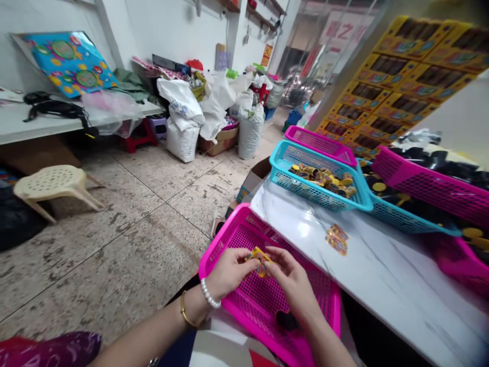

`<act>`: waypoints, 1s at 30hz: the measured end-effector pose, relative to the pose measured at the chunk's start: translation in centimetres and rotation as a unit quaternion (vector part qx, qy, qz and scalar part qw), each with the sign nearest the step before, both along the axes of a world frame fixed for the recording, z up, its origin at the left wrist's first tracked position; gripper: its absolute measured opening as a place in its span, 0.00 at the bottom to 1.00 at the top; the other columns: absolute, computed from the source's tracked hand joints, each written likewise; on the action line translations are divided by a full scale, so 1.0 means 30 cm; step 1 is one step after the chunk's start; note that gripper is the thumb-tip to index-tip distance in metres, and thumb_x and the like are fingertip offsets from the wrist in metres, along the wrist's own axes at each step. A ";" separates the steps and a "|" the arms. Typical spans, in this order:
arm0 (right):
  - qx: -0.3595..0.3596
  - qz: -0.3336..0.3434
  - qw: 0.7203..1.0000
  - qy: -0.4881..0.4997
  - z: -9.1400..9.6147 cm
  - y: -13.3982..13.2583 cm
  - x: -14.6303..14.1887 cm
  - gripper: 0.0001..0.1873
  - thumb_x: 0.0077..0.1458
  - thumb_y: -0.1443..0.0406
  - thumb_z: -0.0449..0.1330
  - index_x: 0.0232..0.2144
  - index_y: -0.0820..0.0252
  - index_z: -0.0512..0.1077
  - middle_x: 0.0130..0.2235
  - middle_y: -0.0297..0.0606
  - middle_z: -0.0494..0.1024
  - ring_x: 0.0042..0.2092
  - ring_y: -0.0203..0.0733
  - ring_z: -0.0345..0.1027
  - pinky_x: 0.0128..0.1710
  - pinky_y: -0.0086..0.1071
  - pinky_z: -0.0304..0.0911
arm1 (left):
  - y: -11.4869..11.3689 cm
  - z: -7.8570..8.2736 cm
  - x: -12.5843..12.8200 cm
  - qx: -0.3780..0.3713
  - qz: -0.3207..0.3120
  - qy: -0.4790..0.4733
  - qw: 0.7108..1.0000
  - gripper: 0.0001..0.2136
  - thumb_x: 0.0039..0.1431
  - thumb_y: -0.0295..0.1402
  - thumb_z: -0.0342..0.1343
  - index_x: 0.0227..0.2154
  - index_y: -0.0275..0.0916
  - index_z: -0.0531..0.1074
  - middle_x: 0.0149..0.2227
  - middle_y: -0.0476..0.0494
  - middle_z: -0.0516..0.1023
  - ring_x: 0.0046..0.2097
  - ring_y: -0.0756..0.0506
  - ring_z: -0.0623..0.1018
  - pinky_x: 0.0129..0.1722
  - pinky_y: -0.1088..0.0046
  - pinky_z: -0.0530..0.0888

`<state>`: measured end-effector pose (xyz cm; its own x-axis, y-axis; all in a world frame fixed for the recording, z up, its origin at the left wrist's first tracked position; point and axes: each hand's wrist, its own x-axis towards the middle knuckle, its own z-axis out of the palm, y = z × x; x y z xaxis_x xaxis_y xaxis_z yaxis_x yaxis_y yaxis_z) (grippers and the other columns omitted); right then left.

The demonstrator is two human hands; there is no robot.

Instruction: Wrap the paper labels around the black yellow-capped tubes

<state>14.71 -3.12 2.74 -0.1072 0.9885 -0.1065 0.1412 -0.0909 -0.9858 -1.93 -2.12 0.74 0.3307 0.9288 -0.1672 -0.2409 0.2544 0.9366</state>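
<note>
Glossy yellow packet [260, 261], pinched by left hand [229, 272] and right hand [292, 280], above pink plastic mesh basket [244, 229]

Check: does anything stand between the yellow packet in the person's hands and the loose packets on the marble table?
Yes: the pink mesh basket's rim. The left hand and right hand hold the yellow packet over the basket; the loose packets lie beyond it.

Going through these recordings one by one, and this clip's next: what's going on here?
A person pinches a small yellow printed packet between their left hand and right hand, above a pink mesh basket. On the white marble-pattern table beside them sit a teal mesh basket holding small round gold-coloured pieces and a few more printed packets.
</note>
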 end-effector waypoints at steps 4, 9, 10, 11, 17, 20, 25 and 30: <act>-0.084 0.057 0.995 0.014 0.012 0.021 0.000 0.14 0.52 0.56 0.65 0.28 0.61 0.73 0.23 0.32 0.73 0.23 0.33 0.63 0.24 0.28 0.60 | 0.001 -0.003 -0.003 0.000 -0.026 0.064 0.998 0.15 0.55 0.42 0.58 0.24 0.33 0.73 0.18 0.53 0.66 0.20 0.53 0.63 0.21 0.76 0.58; -0.041 -0.003 0.998 -0.046 0.060 0.061 0.051 0.16 0.48 0.54 0.66 0.23 0.61 0.71 0.20 0.30 0.70 0.21 0.31 0.56 0.20 0.26 0.52 | 0.011 -0.004 0.003 -0.101 -0.012 -0.003 0.995 0.18 0.55 0.41 0.57 0.43 0.33 0.69 0.24 0.46 0.76 0.20 0.49 0.73 0.20 0.74 0.69; -0.015 -0.037 0.997 -0.067 0.079 0.081 0.081 0.16 0.48 0.54 0.66 0.23 0.61 0.72 0.20 0.31 0.70 0.21 0.31 0.57 0.20 0.26 0.51 | 0.015 -0.002 0.001 -0.109 0.005 -0.015 0.994 0.19 0.55 0.41 0.58 0.45 0.34 0.66 0.26 0.45 0.77 0.21 0.49 0.75 0.20 0.74 0.70; 0.015 -0.077 0.993 -0.088 0.100 0.103 0.115 0.16 0.48 0.54 0.66 0.24 0.61 0.72 0.20 0.31 0.71 0.21 0.31 0.57 0.20 0.26 0.51 | 0.018 0.000 -0.002 -0.113 0.023 -0.022 0.993 0.19 0.55 0.40 0.59 0.45 0.35 0.65 0.26 0.44 0.78 0.22 0.49 0.75 0.20 0.74 0.70; 0.066 -0.143 0.983 -0.098 0.169 0.160 0.206 0.16 0.47 0.54 0.67 0.23 0.61 0.72 0.17 0.29 0.68 0.19 0.31 0.55 0.18 0.26 0.49 | 0.026 0.010 -0.010 -0.083 0.078 -0.045 0.992 0.17 0.55 0.43 0.61 0.38 0.35 0.65 0.34 0.39 0.78 0.30 0.49 0.76 0.24 0.77 0.70; 0.014 -0.053 0.997 -0.046 0.117 0.112 0.121 0.16 0.49 0.55 0.66 0.23 0.60 0.71 0.19 0.30 0.70 0.20 0.31 0.56 0.19 0.26 0.50 | 0.020 0.006 0.000 -0.066 0.084 -0.049 0.993 0.20 0.53 0.43 0.63 0.42 0.35 0.68 0.37 0.41 0.76 0.32 0.50 0.75 0.27 0.76 0.69; -0.049 0.011 0.999 -0.008 0.028 0.046 -0.005 0.16 0.48 0.55 0.66 0.22 0.60 0.68 0.19 0.28 0.68 0.20 0.30 0.54 0.20 0.25 0.49 | 0.021 -0.006 -0.004 -0.040 0.091 -0.028 0.995 0.15 0.51 0.42 0.64 0.30 0.33 0.72 0.27 0.48 0.72 0.27 0.52 0.69 0.27 0.76 0.63; -0.015 -0.036 0.997 -0.062 0.067 0.094 0.079 0.16 0.49 0.53 0.64 0.23 0.59 0.71 0.20 0.30 0.70 0.20 0.31 0.57 0.20 0.27 0.52 | 0.030 -0.013 -0.025 -0.034 0.094 0.024 0.995 0.17 0.53 0.46 0.60 0.23 0.35 0.70 0.21 0.52 0.66 0.24 0.52 0.64 0.24 0.75 0.59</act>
<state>17.08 -0.29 4.76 -0.0200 0.9894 -0.1441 0.2546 -0.1343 -0.9577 -2.68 -1.23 0.36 0.1417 0.9594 -0.2438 -0.2454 0.2727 0.9303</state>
